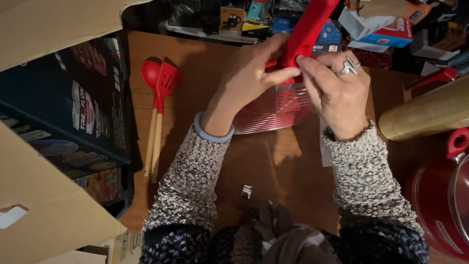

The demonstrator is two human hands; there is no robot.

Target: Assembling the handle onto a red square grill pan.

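A: Log the hands first. What are you holding?

B: Your left hand (249, 73) and right hand (334, 85) are both pinched shut on the base of a long red handle (305, 32), thumbs and forefingers clamped where it meets a red ribbed pan (273, 110). The handle rises toward the far edge of the wooden table (205, 54); the pan sits under your hands, near the table's middle.

A: Containers?

B: An open cardboard box (44, 29) stands at the left edge, flaps spread. Inside it you see a dark printed carton (68, 112); what that holds cannot be told. At the right edge there is a red pot (439, 200) with a glass lid; its contents are not visible.

A: Loose items?

B: A red spoon (150, 78) and a red slotted turner (166, 83), both wooden-handled, lie side by side, touching, just beside the box. A small metal piece (246, 191) lies near the near edge, between your sleeves. A tan roll (425, 115) lies just beyond the pot.
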